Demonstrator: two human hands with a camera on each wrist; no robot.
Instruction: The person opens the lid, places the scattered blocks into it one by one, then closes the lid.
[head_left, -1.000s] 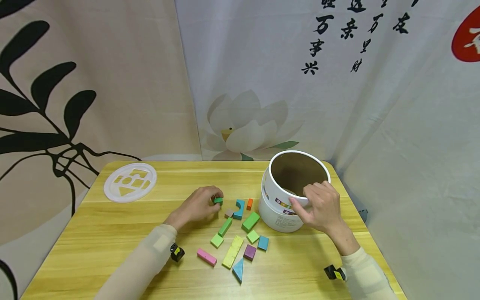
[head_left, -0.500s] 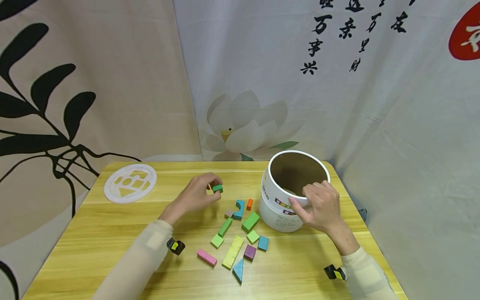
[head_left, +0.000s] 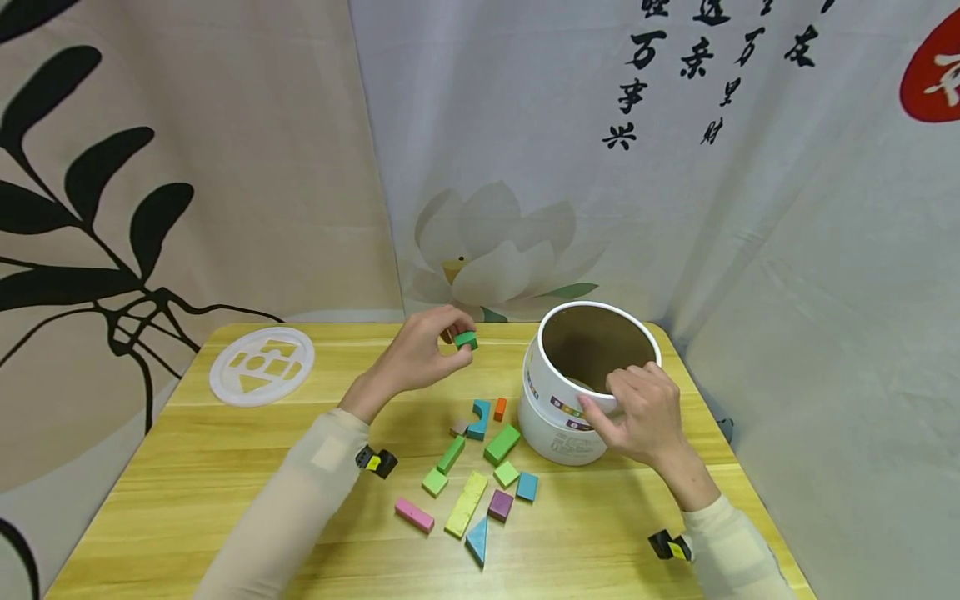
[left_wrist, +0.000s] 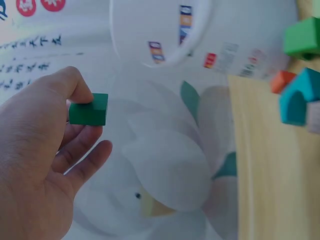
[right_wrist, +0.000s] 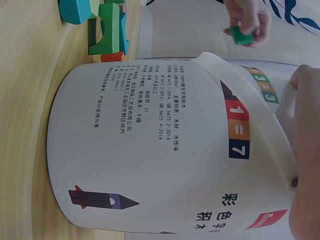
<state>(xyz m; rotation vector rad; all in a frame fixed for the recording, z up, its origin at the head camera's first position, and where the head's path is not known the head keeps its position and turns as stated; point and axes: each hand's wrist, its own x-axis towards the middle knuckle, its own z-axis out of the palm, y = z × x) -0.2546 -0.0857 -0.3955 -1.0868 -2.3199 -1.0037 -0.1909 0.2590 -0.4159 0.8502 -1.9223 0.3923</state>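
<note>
My left hand (head_left: 420, 352) pinches a small green block (head_left: 466, 340) between thumb and fingers, raised above the far part of the table. In the left wrist view the green block (left_wrist: 89, 110) shows a flat front face; part of it is covered by a finger. To the right, my right hand (head_left: 643, 412) grips the near right edge of a white bucket (head_left: 558, 429), its thumb along the outside. The bucket stands upright with its top uncovered; its floor is mostly hidden. Printed sums and a rocket show on the bucket's wall (right_wrist: 150, 165) in the right wrist view.
Several coloured blocks lie left of and in front of the bucket, among them a yellow block (head_left: 466, 504), a pink block (head_left: 414, 515), a blue triangle (head_left: 477, 542) and a blue arch (head_left: 478, 419). A white lid (head_left: 225, 387) with cut-out shapes lies at the table's far left.
My left hand has lifted the green block off the table area by the other blocks, moving up and then right toward the bucket. The right hand and bucket have stayed put.
</note>
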